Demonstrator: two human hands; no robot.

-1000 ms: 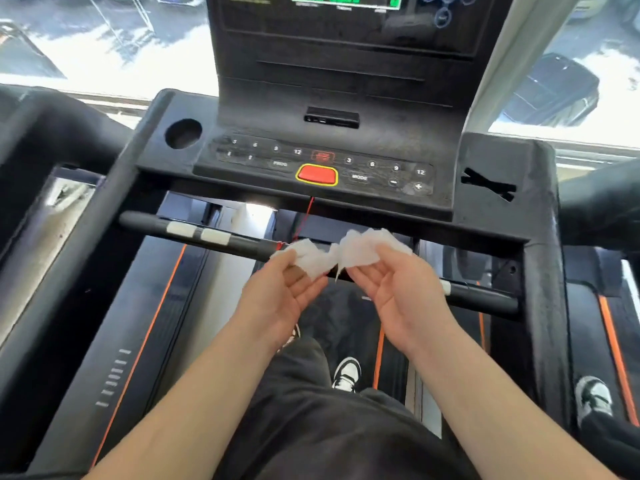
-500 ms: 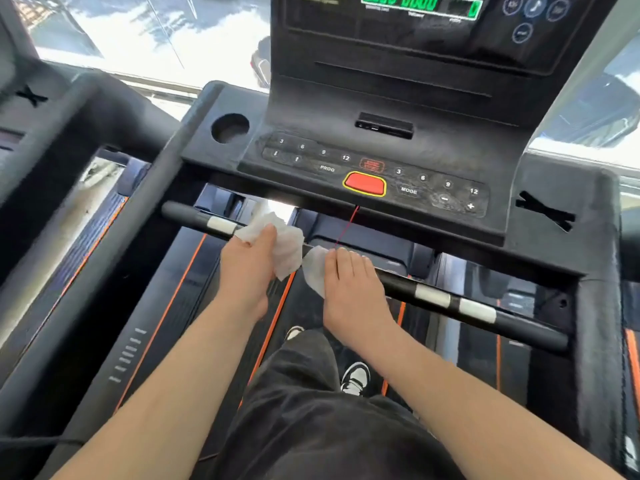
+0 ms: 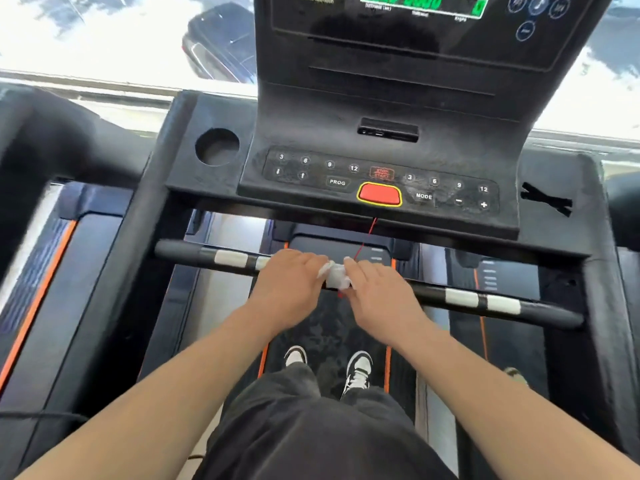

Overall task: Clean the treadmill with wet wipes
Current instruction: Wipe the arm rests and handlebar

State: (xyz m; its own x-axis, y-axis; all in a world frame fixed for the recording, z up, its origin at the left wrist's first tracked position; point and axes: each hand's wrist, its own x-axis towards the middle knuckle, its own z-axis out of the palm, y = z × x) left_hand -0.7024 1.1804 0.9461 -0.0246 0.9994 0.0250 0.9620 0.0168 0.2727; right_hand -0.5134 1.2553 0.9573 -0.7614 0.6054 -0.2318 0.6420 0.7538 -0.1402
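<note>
A black treadmill fills the head view, with a horizontal black handlebar [image 3: 540, 311] carrying silver grip bands. My left hand [image 3: 289, 284] and my right hand [image 3: 377, 292] both curl over the middle of that bar, side by side. A white wet wipe [image 3: 335, 276] is bunched between them, pressed against the bar, and most of it is hidden under my fingers. The dusty console panel [image 3: 346, 140] with its red stop button [image 3: 379, 194] sits just beyond my hands.
A round cup holder [image 3: 217, 147] lies left of the panel, black crossed tape [image 3: 547, 202] to the right. A thin red safety cord [image 3: 367, 237] hangs down to the bar. My shoes [image 3: 358, 370] stand on the belt. Another treadmill's thick arm [image 3: 55, 140] is at left.
Both hands carried the wipe from in front of the bar onto it, then slid rightward along the bar towards its middle and closed together. The camera has shifted too.
</note>
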